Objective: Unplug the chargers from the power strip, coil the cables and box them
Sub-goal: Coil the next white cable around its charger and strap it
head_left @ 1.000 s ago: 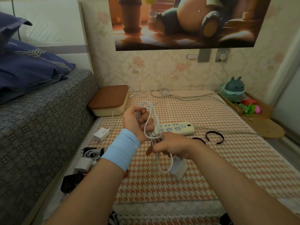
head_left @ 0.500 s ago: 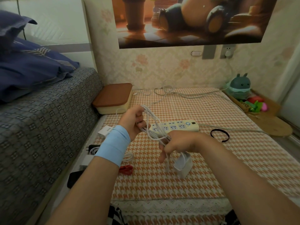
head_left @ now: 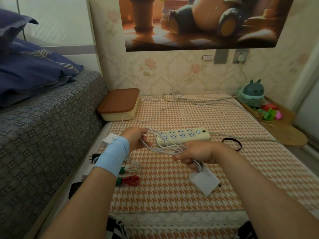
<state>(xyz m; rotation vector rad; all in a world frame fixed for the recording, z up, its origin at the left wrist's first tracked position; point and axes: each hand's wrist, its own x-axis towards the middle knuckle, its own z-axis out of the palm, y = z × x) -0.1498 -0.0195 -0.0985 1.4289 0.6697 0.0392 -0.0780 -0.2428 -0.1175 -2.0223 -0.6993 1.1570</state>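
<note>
A looped white cable (head_left: 161, 146) stretches between my two hands above the checked mat. My left hand (head_left: 135, 139), with a blue wristband, grips one end of the loops. My right hand (head_left: 196, 155) grips the other end, and a white charger brick (head_left: 204, 181) hangs from it just below. Behind the hands the cream power strip (head_left: 185, 136) lies flat with nothing plugged into its visible sockets. The cream box with a brown lid (head_left: 119, 105) stands shut at the back left.
Tied white (head_left: 132, 168) and red (head_left: 129, 180) cable coils, a white charger (head_left: 110, 138) and black plugs (head_left: 94, 156) lie along the mat's left edge beside the bed (head_left: 43, 126). A black band (head_left: 232, 144) lies right of the strip. Toys (head_left: 253, 94) sit at the back right.
Both hands dropped lower and moved apart, turning the cable loops from upright to nearly flat. The charger brick swung lower to the right.
</note>
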